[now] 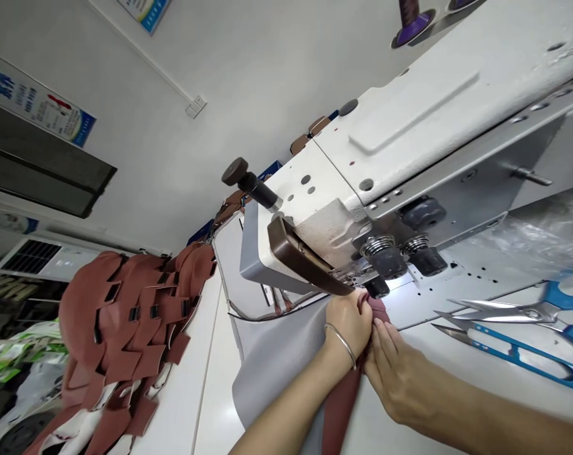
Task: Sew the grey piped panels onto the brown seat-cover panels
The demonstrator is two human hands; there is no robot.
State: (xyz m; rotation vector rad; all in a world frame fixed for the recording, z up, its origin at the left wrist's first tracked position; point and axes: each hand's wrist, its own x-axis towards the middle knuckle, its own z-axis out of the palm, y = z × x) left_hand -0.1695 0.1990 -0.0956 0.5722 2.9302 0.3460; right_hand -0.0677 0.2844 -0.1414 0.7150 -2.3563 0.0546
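My left hand (pixel 348 325), with a silver bracelet on its wrist, is closed on a reddish-brown fabric piece (pixel 346 401) right by the needle area of a white sewing machine (pixel 334 183). My right hand (pixel 398 373) grips the same piece from the other side, its fingers pressed together along the edge. A folded bit of the fabric shows between the two hands, under the machine's head. The grey underside (pixel 277 354) of the piece spreads out to the left. The needle and presser foot are hidden behind the machine's dials and my fingers.
Scissors (pixel 533 314) and blue thread snips (pixel 518 354) lie on the table to the right. Clear plastic (pixel 542 234) sits behind them. A stack of reddish-brown pieces (pixel 135 309) fills the table's left side. Purple thread cones (pixel 412 25) stand above the machine.
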